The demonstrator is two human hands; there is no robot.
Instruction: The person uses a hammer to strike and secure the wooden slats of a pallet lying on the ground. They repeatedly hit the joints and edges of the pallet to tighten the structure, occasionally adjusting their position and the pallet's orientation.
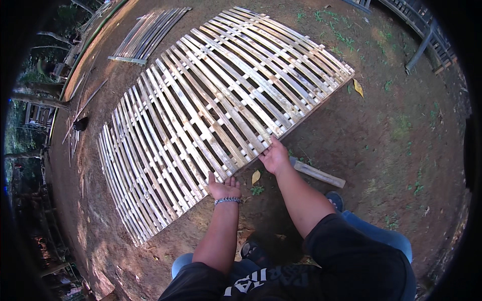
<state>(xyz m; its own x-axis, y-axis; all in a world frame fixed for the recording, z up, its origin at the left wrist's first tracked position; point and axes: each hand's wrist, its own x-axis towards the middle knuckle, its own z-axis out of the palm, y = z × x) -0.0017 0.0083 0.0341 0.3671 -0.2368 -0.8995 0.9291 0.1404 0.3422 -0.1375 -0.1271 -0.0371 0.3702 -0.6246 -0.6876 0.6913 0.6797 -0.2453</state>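
A wide panel of pale split-bamboo slats [201,108], laid side by side with gaps and joined by cross strips, spreads out in front of me. Its near edge is raised in my two hands. My left hand [224,188], palm up with a metal chain bracelet at the wrist, has the thumb over the edge and the fingers under it. Farther right along the same edge, my right hand [275,157] grips the panel, its fingers partly hidden beneath the slats.
On the dirt ground beyond lies a smaller stack of slats [150,35]. A short piece of split bamboo [319,174] lies by my right foot. Thin poles [93,95] and a dark object [80,124] are at the left. A wooden fence-like structure [427,40] stands at the far right.
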